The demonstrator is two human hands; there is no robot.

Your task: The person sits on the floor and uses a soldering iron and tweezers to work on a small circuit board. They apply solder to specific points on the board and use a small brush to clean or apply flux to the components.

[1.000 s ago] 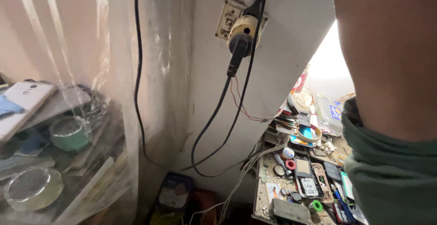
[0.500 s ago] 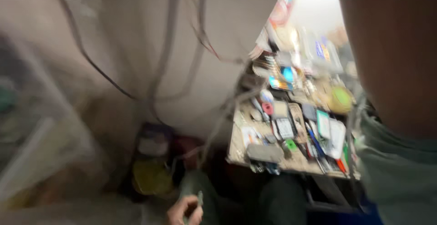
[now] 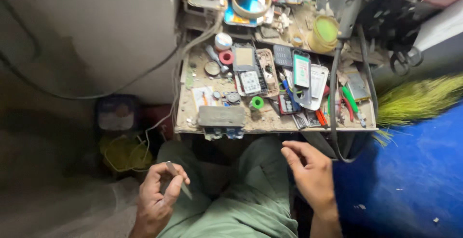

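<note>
Grey wall fills the left part of the view, and a dark cable hangs across it. Below the wall, on the floor, a dark box stands above a yellow bundle of wire.

Near the bottom, the left hand is over the left knee of the green trousers. Its fingers are closed on a thin metal tool, maybe tweezers; the thumb and first finger pinch it, and its tip points down and to the right. I cannot tell its kind for sure.

Above the knees is a small dusty tabletop, very crowded. At its front edge lies a grey block. Behind it are a red ring, a green ring and several opened phones lying close together. Further back stands a tape roll and a green pot. Green-handled pliers lie near the right edge, and a black cable hangs down over the front.

The right hand is just below the tabletop edge, near that cable, holding nothing; its fingers are loosely curled and the palm faces left.

At the far right a green broom lies above a blue floor.
</note>
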